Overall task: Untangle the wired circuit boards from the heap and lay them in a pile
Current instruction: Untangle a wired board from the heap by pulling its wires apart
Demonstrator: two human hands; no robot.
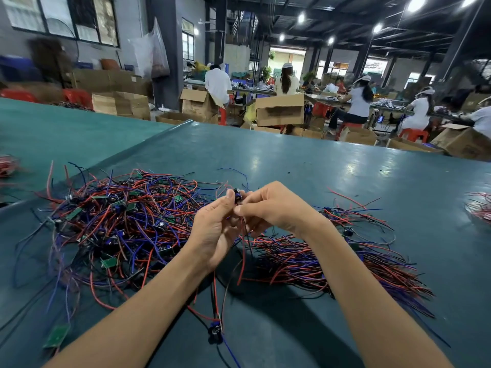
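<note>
Glossy teal tabletop (pixel 292 160), tangled wire heap (pixel 127 216)

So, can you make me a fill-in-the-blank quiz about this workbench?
The tangled heap lies on the person's ____ side.
The neater pile lies on their ____ side.
The left hand and right hand hold a wired board ____ heap and pile.
Background workers sit on stools coloured ____.
Missing: left; right; between; red.
</note>
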